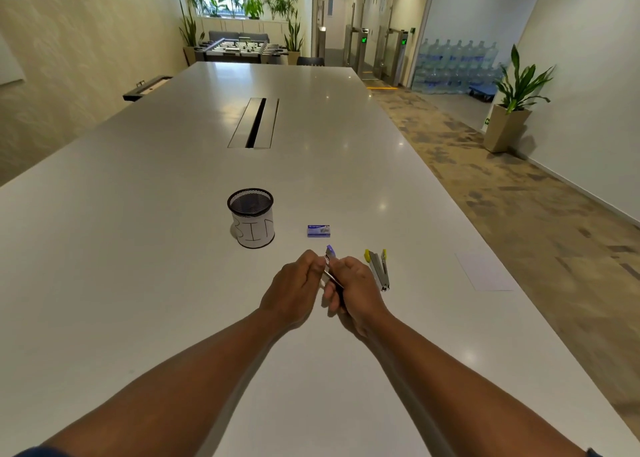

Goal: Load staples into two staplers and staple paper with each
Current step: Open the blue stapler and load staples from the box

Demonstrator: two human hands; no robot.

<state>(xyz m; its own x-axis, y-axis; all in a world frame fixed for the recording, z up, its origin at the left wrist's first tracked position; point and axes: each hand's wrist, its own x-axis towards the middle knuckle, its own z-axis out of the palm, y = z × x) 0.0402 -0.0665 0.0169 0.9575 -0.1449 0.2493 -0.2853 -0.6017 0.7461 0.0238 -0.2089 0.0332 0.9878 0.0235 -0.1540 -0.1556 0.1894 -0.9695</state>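
Head cam, fwd-down over table (173,248), hands close.

A: What do the hands hold?
B: The right hand (353,290) grips a purple stapler (331,252), opened, above the white table (173,214). The left hand (298,285) has curled fingers at the stapler's metal rail; whether it pinches staples cannot be told.

A: What lies on the table?
B: A yellow stapler (378,268), swung open, lies just right of the right hand. A blue staple box (318,231) lies beyond the hands. A black mesh cup (251,217), labelled "BIN", stands left of the box. A paper sheet (485,271) lies near the table's right edge.
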